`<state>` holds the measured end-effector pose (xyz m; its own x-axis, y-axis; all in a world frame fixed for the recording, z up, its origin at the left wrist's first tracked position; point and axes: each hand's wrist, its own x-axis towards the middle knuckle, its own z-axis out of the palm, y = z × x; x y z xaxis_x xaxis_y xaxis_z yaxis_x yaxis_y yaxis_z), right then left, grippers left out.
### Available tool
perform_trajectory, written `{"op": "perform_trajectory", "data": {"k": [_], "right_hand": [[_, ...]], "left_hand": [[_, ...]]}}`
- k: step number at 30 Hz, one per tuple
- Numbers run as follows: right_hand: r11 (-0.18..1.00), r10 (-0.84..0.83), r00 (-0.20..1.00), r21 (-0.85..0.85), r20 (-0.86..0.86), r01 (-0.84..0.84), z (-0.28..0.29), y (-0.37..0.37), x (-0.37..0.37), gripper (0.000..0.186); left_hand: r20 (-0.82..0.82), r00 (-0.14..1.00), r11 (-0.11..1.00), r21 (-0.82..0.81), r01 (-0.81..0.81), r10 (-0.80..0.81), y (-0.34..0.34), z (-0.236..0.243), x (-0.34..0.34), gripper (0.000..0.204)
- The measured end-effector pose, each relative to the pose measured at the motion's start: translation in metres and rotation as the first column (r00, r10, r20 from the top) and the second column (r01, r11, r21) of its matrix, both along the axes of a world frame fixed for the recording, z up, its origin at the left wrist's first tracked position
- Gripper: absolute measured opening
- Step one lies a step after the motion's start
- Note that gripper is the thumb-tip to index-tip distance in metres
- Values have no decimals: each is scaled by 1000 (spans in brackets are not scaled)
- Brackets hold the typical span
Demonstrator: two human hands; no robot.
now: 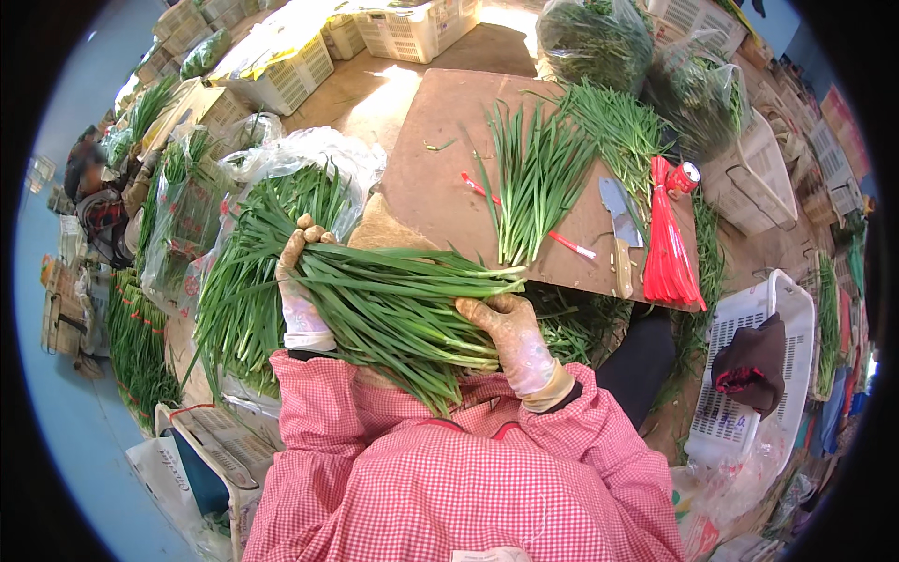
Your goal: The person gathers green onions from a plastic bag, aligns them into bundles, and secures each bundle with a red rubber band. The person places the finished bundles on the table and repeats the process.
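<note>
A loose bunch of long, flat-leaved garlic chives (393,292) lies across my lap, pale stem ends pointing right. My left hand (298,272), in a stained glove, is wrapped round its leafy part. The gloved right hand (513,335) grips the bunch near the pale stem ends. Beneath and left of my left hand spreads a big heap of the same chives (239,309) in clear plastic. On the brown board (421,169) ahead, another bunch of chives (538,178) lies over a red tie strip (571,245).
Right on the board are a wooden-handled knife (621,234), a bundle of red tie strips (669,248), a red can (685,178) and more greens (618,126). A white crate (787,328) holding a dark cloth (752,365) stands at right. Bagged greens (595,42) stand behind the board.
</note>
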<state>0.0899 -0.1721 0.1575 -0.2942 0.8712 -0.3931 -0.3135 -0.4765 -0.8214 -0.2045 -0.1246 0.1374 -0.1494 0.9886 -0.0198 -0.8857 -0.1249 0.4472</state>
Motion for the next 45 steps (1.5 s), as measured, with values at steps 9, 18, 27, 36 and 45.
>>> {"op": "perform_trajectory", "data": {"k": [9,18,27,36,45], "right_hand": [[991,13,997,132,-81,-2,-30,-18,38,34],[939,-21,841,277,-541,203,-72,-12,146,19],[636,-295,702,681,648,-363,4,2,120,41],[463,-451,572,727,685,-506,29,-2,48,22],[428,-325,671,736,667,-524,11,0,44,14]], "left_hand": [[37,998,998,35,55,-56,2,-1,1,21],[43,996,996,44,74,-76,2,-4,0,21],[55,995,996,41,84,-86,5,0,6,19],[-75,997,1000,3,-8,9,2,8,7,20],[-249,964,991,-61,-115,97,-2,19,16,29]]}}
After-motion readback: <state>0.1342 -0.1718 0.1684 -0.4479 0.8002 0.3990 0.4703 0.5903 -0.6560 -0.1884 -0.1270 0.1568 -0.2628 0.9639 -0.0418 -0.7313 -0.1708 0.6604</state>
